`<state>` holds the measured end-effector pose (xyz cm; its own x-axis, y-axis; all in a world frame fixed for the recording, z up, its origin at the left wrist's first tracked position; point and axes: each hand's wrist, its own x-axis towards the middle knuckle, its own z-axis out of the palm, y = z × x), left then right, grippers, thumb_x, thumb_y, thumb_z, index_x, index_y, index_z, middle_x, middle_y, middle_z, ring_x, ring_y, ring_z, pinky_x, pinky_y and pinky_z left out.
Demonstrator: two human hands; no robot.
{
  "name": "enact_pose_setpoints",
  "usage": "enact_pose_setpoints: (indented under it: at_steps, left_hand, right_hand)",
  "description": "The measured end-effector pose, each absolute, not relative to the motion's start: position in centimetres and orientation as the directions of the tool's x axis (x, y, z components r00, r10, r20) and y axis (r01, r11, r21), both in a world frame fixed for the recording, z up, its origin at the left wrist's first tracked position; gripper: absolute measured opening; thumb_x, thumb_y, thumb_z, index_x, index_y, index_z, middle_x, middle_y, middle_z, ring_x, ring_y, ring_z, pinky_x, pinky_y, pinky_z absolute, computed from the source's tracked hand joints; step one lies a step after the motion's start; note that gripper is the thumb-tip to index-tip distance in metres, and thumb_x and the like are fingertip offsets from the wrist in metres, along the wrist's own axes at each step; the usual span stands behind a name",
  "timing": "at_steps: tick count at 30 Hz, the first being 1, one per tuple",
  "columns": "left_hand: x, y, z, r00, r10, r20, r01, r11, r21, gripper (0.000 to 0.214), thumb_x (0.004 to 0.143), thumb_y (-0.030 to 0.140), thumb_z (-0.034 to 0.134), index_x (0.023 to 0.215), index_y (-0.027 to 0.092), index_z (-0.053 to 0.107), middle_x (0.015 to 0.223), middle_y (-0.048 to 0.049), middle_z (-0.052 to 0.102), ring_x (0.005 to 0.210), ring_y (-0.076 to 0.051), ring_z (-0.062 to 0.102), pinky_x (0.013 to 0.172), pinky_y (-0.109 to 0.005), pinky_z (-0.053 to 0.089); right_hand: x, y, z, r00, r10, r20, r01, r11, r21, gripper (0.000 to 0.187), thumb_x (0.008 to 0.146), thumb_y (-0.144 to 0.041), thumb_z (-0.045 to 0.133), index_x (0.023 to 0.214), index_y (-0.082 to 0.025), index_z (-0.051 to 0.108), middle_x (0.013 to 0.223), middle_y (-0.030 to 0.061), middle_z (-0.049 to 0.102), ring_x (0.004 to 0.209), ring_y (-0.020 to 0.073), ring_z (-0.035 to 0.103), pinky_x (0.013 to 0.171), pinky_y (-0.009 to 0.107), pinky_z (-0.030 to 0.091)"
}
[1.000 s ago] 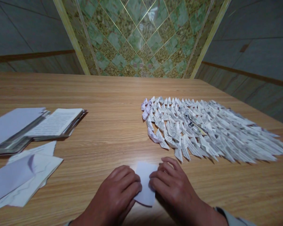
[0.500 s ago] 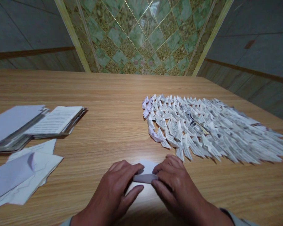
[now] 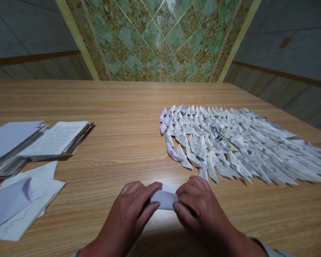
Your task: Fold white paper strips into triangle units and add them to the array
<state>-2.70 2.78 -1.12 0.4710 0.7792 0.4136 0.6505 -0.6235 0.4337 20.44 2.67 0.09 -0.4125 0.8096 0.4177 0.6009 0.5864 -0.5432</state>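
Observation:
Between my two hands is a small piece of white paper (image 3: 164,200) with a folded flap across it, low over the front of the wooden table. My left hand (image 3: 133,208) pinches its left end, thumb below and fingers above. At the right end my right hand (image 3: 199,203) grips it the same way, with the other fingers curled. The hands cover both ends of the paper. Just beyond my right hand begins a wide spread of folded paper boats (image 3: 203,142), mostly printed paper, a few pale lilac.
On the left lie a stack of printed pages (image 3: 59,137) and a pile topped with a blank sheet (image 3: 13,139). Nearer me are loose paper sheets (image 3: 40,192), one with a curled corner. A tiled wall (image 3: 155,43) stands behind the table (image 3: 117,107).
The folded flap of the paper has turned to show more of its face, a broader pale band now. Both hands keep their pinch, with fingers shifted slightly. The view has moved a little.

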Motion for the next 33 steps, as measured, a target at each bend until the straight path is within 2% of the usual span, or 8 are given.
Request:
enact_pose_setpoints:
  at_steps: [6,9,13,18,21,28,33]
  left_hand:
    - [-2.2,3.2,-0.8,0.495,0.769,0.404,0.658,-0.635,0.403,0.034,0.103,0.034,0.052,0.133,0.020,0.055,0.091,-0.0051,0.072,0.076,-0.021,0.065,0.071,-0.033,0.051]
    - [-2.3,3.3,-0.3,0.502,0.781,0.372,0.658,-0.624,0.422,0.039,0.100,0.034,0.058,0.136,0.020,0.053,0.085,-0.0032,0.068,0.074,-0.021,0.064,0.069,-0.032,0.051]
    - [-2.6,3.4,-0.2,0.497,0.802,0.331,0.656,-0.597,0.461,0.045,0.097,0.032,0.061,0.140,0.022,0.049,0.090,-0.0031,0.068,0.079,-0.021,0.064,0.072,-0.031,0.051]
    - [-2.7,3.9,-0.6,0.502,0.802,0.323,0.663,-0.597,0.452,0.043,0.100,0.033,0.057,0.141,0.024,0.047,0.086,-0.0013,0.067,0.077,-0.020,0.063,0.073,-0.030,0.050]
    - [-2.5,4.0,-0.6,0.509,0.796,0.327,0.678,-0.605,0.418,0.043,0.103,0.037,0.052,0.143,0.023,0.046,0.082,-0.0009,0.066,0.074,-0.020,0.063,0.072,-0.031,0.049]
    - [-2.2,4.5,-0.4,0.520,0.779,0.351,0.707,-0.623,0.336,0.048,0.105,0.048,0.041,0.143,0.019,0.044,0.075,0.0005,0.064,0.066,-0.019,0.062,0.067,-0.031,0.048]
    - [-1.8,4.8,-0.3,0.510,0.765,0.393,0.712,-0.632,0.307,0.048,0.106,0.049,0.039,0.142,0.017,0.046,0.073,0.0010,0.064,0.063,-0.018,0.062,0.065,-0.030,0.047]
  right_hand:
    - [20.3,2.7,-0.4,-0.357,0.843,0.402,0.683,0.529,-0.504,0.014,0.077,-0.012,0.071,0.072,-0.019,0.060,0.074,0.0001,0.060,0.076,0.0187,0.050,0.078,0.034,0.033]
    - [20.3,2.8,-0.6,-0.332,0.851,0.407,0.688,0.514,-0.512,0.015,0.075,-0.011,0.070,0.072,-0.020,0.059,0.073,-0.0007,0.059,0.076,0.0185,0.050,0.078,0.034,0.033]
    - [20.4,2.8,-0.7,-0.327,0.854,0.403,0.692,0.507,-0.513,0.017,0.073,-0.010,0.071,0.069,-0.020,0.058,0.072,-0.0013,0.059,0.076,0.0179,0.049,0.078,0.033,0.032]
    - [20.6,2.6,-0.4,-0.343,0.860,0.377,0.688,0.504,-0.523,0.018,0.078,-0.018,0.076,0.070,-0.019,0.060,0.073,-0.0018,0.060,0.077,0.0171,0.051,0.080,0.033,0.032]
    - [20.5,2.8,-0.3,-0.354,0.849,0.391,0.707,0.517,-0.482,0.020,0.082,-0.023,0.075,0.068,-0.019,0.061,0.073,-0.0009,0.061,0.075,0.0175,0.050,0.079,0.033,0.032]
    - [19.9,3.2,-0.6,-0.333,0.835,0.438,0.780,0.505,-0.371,0.021,0.078,-0.017,0.074,0.062,-0.018,0.060,0.068,0.0004,0.058,0.072,0.0183,0.048,0.076,0.034,0.034]
    - [19.9,3.2,-0.8,-0.338,0.825,0.452,0.803,0.504,-0.318,0.018,0.076,-0.017,0.073,0.064,-0.019,0.060,0.067,0.0011,0.059,0.072,0.0195,0.049,0.079,0.035,0.036]
